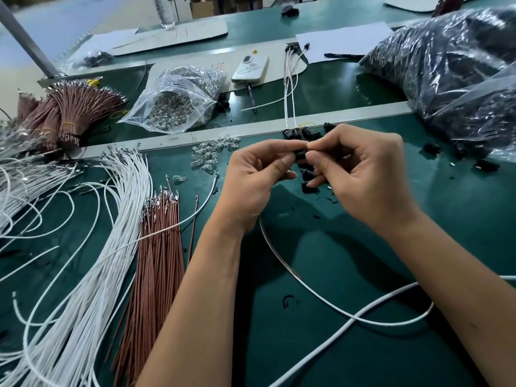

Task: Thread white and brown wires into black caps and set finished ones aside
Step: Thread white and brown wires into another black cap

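Note:
My left hand (252, 180) and my right hand (360, 174) meet over the green table, both pinching one small black cap (301, 155) between fingertips. A brown wire (275, 254) and a white wire (335, 305) trail down from under my left palm toward me. Loose black caps (308, 175) lie just below my fingers. Finished caps with white and brown wires (291, 101) lie beyond my hands across the grey divider. A fan of white wires (92, 263) and a bundle of brown wires (156, 255) lie at the left.
A clear bag of small glass bulbs (178, 101) and loose bulbs (212, 152) sit behind the left hand. A big plastic bag of black caps (452, 68) fills the right rear. Tied brown wire bundles (69, 113), a phone (250, 68) and paper sheets (343, 37) lie farther back.

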Demonstrator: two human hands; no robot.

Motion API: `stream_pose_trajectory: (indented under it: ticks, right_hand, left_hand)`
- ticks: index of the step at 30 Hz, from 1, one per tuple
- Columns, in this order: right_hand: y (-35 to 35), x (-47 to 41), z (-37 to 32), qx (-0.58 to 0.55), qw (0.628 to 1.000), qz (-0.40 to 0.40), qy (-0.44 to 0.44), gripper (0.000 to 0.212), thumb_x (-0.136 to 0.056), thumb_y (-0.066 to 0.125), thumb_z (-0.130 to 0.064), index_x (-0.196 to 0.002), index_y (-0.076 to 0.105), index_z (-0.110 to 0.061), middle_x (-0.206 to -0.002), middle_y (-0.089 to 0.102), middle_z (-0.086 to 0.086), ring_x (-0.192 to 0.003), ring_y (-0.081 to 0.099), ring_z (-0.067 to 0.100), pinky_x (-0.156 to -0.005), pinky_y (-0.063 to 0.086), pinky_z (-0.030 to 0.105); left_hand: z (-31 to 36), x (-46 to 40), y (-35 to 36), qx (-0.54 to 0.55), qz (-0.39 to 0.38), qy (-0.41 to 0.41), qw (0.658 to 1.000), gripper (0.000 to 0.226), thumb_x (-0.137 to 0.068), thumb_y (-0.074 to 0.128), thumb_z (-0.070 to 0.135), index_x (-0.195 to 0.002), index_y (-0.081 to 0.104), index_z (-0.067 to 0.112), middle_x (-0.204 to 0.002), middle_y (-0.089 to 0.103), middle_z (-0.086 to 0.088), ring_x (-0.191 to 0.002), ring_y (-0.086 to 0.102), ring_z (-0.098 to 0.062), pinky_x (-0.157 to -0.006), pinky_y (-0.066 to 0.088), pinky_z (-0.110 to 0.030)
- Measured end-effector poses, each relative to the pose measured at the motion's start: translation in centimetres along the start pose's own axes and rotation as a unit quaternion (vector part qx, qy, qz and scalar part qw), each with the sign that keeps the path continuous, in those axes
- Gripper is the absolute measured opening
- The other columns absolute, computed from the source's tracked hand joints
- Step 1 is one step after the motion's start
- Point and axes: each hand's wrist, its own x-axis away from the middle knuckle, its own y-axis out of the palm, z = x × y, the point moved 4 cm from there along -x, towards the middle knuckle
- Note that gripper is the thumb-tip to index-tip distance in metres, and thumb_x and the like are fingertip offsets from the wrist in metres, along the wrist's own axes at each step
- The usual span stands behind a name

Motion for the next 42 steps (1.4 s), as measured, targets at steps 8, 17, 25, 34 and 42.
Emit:
stream_pose_trajectory:
  ticks: [8, 17, 25, 34, 42]
  right_hand:
    - [0.1, 0.0, 0.7, -0.061, 0.996, -0.043, 0.049, 0.006, -0.090, 0.076, 0.000, -0.089, 0.072, 0.003, -0.069, 0.067, 0.013, -0.057, 0.070, 0.024, -0.054, 0.063, 0.034]
    - [-0.2, -0.3, 1.0, -0.166, 0.973, -0.110, 0.114, 0.007, -0.090, 0.073, 0.005, -0.086, 0.070, 0.000, -0.072, 0.068, 0.020, -0.057, 0.066, 0.018, -0.056, 0.063, 0.034]
    - [0.0, -0.1, 1.1, -0.226, 0.956, -0.079, 0.170, 0.007, -0.086, 0.075, -0.013, -0.088, 0.075, -0.006, -0.069, 0.072, 0.011, -0.057, 0.066, 0.017, -0.055, 0.061, 0.028]
    - [0.7, 0.1, 1.5, -0.416, 0.843, -0.050, 0.336, 0.015, -0.081, 0.068, -0.020, -0.077, 0.072, -0.007, -0.064, 0.067, 0.003, -0.049, 0.057, 0.005, -0.046, 0.049, 0.011]
    - [0.7, 0.2, 1.7, -0.402, 0.856, -0.059, 0.319, 0.019, -0.083, 0.070, -0.020, -0.065, 0.075, -0.017, -0.063, 0.066, 0.003, -0.049, 0.057, 0.007, -0.047, 0.050, 0.013]
  left_hand:
    - [-0.2, 0.3, -0.4, 0.028, 0.023, -0.023, 0.999, 0.020, -0.088, 0.067, -0.005, -0.100, 0.077, 0.008, -0.093, 0.077, -0.011, -0.091, 0.070, -0.024, -0.082, 0.059, -0.028]
    - [-0.3, 0.8, -0.1, 0.064, -0.008, -0.054, 0.996, 0.018, -0.082, 0.071, 0.008, -0.097, 0.080, 0.011, -0.094, 0.077, -0.013, -0.092, 0.073, -0.022, -0.078, 0.058, -0.025]
    - [-0.3, 0.6, 0.2, 0.071, 0.002, -0.067, 0.995, 0.017, -0.086, 0.067, 0.001, -0.101, 0.075, 0.004, -0.091, 0.077, -0.012, -0.087, 0.074, -0.020, -0.078, 0.058, -0.025]
    - [0.0, 0.6, 1.2, 0.119, 0.019, -0.070, 0.990, 0.010, -0.078, 0.072, 0.009, -0.085, 0.079, 0.011, -0.089, 0.077, -0.012, -0.081, 0.074, -0.018, -0.072, 0.057, -0.023]
    - [0.0, 0.9, 1.4, 0.104, 0.031, -0.080, 0.991, 0.009, -0.076, 0.073, 0.009, -0.083, 0.079, 0.011, -0.086, 0.077, -0.012, -0.078, 0.073, -0.018, -0.071, 0.058, -0.022]
